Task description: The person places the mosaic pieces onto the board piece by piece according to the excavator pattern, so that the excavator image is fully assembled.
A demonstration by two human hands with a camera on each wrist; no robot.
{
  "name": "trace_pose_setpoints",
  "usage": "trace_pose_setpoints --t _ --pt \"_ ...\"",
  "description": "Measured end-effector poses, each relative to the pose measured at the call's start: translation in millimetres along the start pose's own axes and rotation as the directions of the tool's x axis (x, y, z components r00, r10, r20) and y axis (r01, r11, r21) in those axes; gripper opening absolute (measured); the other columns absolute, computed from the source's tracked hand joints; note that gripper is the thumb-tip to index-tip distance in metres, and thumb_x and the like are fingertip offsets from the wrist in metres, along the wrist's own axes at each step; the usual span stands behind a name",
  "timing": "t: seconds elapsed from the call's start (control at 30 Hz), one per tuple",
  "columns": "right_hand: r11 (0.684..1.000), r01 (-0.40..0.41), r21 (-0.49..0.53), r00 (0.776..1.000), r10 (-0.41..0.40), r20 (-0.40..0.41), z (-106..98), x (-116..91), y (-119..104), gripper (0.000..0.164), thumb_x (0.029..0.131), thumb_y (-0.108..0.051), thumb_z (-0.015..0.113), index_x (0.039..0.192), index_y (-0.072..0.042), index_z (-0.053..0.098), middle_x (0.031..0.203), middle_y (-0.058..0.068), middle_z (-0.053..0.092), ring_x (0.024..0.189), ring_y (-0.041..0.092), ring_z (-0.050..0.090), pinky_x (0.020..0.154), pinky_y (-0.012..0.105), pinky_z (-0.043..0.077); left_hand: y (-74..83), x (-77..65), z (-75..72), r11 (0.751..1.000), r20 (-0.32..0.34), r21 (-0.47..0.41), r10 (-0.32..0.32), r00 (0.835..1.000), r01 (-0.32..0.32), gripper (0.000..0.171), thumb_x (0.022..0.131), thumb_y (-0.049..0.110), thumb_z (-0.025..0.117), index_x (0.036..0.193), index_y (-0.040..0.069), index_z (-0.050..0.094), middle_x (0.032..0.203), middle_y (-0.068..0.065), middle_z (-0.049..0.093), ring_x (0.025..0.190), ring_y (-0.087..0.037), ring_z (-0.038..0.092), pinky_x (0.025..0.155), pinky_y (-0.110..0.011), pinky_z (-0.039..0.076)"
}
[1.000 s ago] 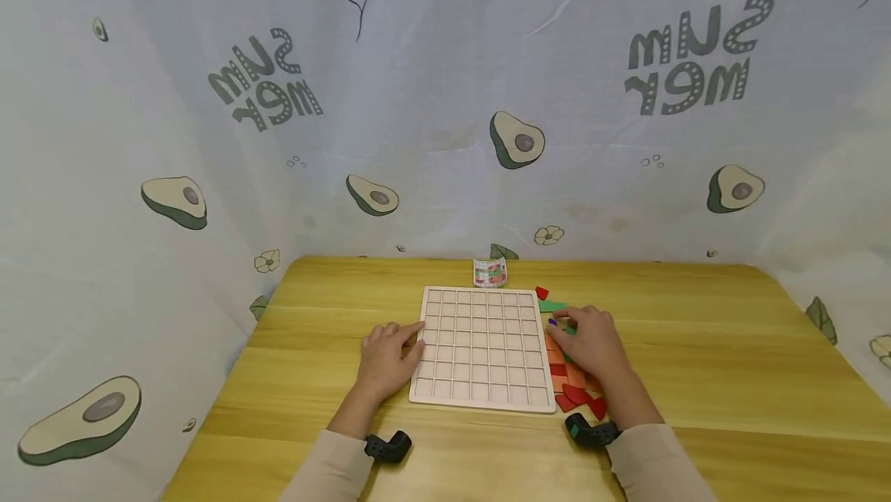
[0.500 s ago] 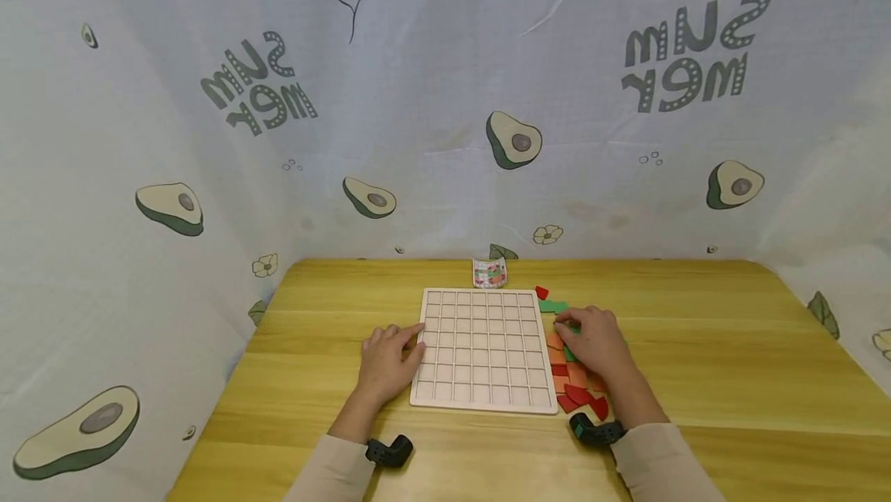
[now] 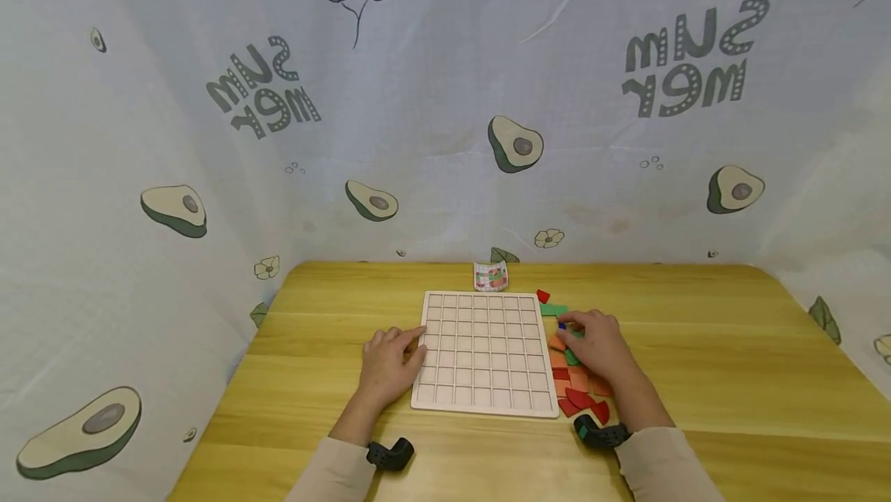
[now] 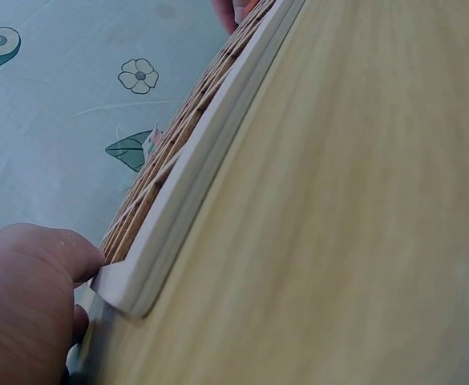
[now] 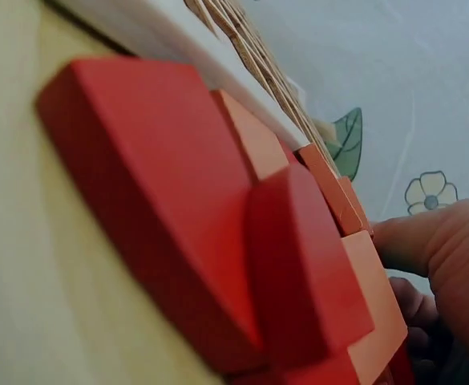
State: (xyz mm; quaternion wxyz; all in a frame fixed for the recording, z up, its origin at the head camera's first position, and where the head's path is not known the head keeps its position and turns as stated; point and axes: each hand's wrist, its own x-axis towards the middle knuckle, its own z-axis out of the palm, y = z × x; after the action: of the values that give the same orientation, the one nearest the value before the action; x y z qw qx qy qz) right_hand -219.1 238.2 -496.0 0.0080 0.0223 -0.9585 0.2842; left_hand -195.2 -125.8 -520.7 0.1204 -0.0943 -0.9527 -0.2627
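Pinching small blue piece in right hand; touching square pale-wood grid board rightward of relaxed left hand.

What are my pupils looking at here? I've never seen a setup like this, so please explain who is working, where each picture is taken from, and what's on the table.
There is no machine here: a person's left hand and right hand do the work. The wide picture comes from a camera on the head, looking forward and down. The other two come from the wrists: the left one looks along the grid board, the right one shows red pieces and orange pieces close up.

On the wooden table, a small patterned card lies beyond the board. Green pieces lie with the others along its right side. The left hand touches the board's left edge; the right seems to pinch a small blue thing, mostly hidden.
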Motion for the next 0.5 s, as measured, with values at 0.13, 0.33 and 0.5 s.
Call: trace_pose_setpoints --t 0.13,0.33,0.5 --pt "1.000 0.010 -0.012 1.000 -0.010 -0.025 0.5 -0.3 -4.7 0.034 0.098 -0.025 0.066 0.122 -0.001 0.069 0.114 0.024 0.064 0.108 0.043 0.050 0.088 0.056 0.046 0.0 -0.3 -0.5 1.000 0.001 -0.006 -0.003 1.000 0.003 0.036 0.097 0.035 0.064 0.131 0.025 0.071 0.086 0.007 0.059 0.080 -0.012 0.041 0.080 -0.035 0.030" --pt "0.992 0.122 0.004 0.991 -0.122 -0.052 11.4 -1.1 -26.0 0.031 0.095 -0.025 0.072 0.120 -0.006 0.072 0.109 0.018 0.065 0.112 0.042 0.047 0.089 0.055 0.046 -0.5 -0.7 -0.6 1.000 0.001 -0.007 -0.007 1.000 0.007 0.036 0.097 0.034 0.065 0.131 0.025 0.071 0.085 0.008 0.058 0.079 -0.012 0.041 0.079 -0.035 0.029" --pt "0.986 0.161 -0.052 0.985 -0.164 -0.056 21.2 -2.2 -35.8 0.028 0.093 -0.026 0.073 0.116 -0.010 0.075 0.107 0.016 0.065 0.111 0.041 0.048 0.089 0.053 0.043 -0.9 -0.1 0.6 1.000 -0.003 -0.004 -0.004 1.000 0.004 0.036 0.097 0.034 0.065 0.131 0.025 0.071 0.084 0.008 0.058 0.079 -0.012 0.040 0.078 -0.034 0.028"
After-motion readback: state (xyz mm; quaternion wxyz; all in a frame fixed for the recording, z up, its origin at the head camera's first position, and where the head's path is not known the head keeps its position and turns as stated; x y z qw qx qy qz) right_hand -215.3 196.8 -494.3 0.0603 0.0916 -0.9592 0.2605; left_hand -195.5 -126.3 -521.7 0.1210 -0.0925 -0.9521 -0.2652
